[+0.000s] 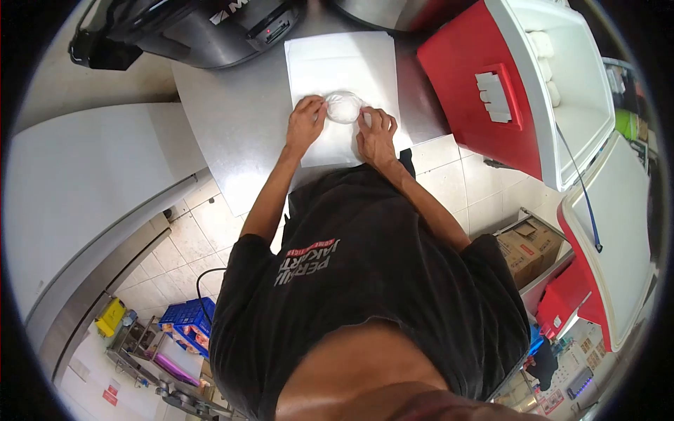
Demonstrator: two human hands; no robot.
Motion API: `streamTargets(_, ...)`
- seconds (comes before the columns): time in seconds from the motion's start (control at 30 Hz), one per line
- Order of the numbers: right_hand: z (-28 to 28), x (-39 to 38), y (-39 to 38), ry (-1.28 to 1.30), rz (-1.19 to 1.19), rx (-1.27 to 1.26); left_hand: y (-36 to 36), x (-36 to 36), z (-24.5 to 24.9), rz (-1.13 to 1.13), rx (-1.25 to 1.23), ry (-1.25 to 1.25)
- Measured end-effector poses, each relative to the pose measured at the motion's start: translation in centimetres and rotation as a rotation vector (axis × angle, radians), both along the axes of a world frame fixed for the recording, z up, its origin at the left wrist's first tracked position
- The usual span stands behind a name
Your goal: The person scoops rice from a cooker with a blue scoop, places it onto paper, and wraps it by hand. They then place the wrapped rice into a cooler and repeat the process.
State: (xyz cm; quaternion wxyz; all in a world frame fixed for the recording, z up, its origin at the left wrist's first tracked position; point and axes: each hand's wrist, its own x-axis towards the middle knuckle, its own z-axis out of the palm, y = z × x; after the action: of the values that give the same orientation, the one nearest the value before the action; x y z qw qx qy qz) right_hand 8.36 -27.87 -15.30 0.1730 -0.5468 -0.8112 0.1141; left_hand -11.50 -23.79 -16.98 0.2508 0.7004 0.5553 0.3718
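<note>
A round white portion in a clear plastic bag (344, 107) lies on white paper sheets (337, 59) on the metal table. At the bag's left edge, the fingertips of my left hand (307, 121) are pinched on the plastic. My right hand (377, 135) grips the opposite edge with bent fingers. Between the hands, the plastic looks gathered and wrinkled around the white contents.
A dark, steel-sided appliance (232, 31) stands at the table's back left. To the right is an open red cooler box (477, 77) with white packets (544, 59) inside. A white surface (105, 168) extends along the left, and cardboard boxes (526, 249) sit low at right.
</note>
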Motion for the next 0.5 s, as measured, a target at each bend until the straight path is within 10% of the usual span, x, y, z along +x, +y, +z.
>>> streamTargets(0.13, -0.4, -0.2, -0.3, -0.021, -0.073, -0.063, 0.9, 2.1, 0.3, 0.224, -0.234, -0.158)
streamTargets(0.27, -0.1, 0.1, -0.2, 0.091, -0.1, -0.107, 0.1, 3.4, 0.4, 0.293, 0.181, 0.24)
streamTargets(0.33, 0.1, 0.5, 0.1, 0.327, -0.069, -0.175, -0.1, 4.8, 4.6, 0.335, -0.152, -0.423)
streamTargets(0.4, 1.0, 0.2, 1.3, 0.383, -0.104, -0.164, -0.3, 5.2, 5.0, 0.364, -0.165, -0.578)
streamTargets(0.47, 2.7, 0.6, 3.2, 1.244, -0.123, -0.757, 0.1, 5.2, 4.5, 0.39, -0.212, -0.793)
streamTargets(0.5, 3.1, 1.1, 4.3, 1.278, -0.159, -0.9, 0.2, 5.2, 5.1, 0.364, -0.179, -0.622)
